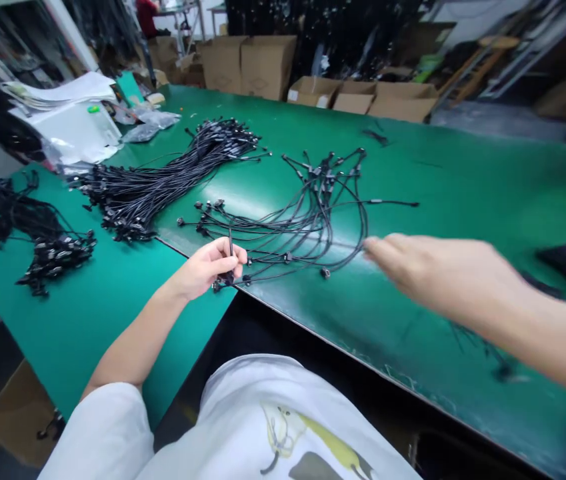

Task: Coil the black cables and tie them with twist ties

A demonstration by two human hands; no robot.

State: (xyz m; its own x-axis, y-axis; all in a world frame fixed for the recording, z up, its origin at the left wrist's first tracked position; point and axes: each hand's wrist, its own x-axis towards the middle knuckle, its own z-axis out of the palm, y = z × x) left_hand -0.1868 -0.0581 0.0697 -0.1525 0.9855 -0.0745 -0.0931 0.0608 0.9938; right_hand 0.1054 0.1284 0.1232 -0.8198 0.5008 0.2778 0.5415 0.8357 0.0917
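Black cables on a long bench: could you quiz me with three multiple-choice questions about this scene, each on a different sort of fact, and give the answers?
1. What is the left hand doing?
A. Resting flat on the bench
B. Pinching a black cable
C. Lifting a cardboard box

2. What colour is the workbench top?
A. Green
B. Red
C. White

3. Where are the large cardboard boxes?
A. Between the hands
B. On the person's lap
C. Beyond the bench's far edge

Answers:
1. B, the hand is closed on the cable near its connector.
2. A, green surface shows all around the cable bundles.
3. C, they stand on the far side of the bench, past its edge.
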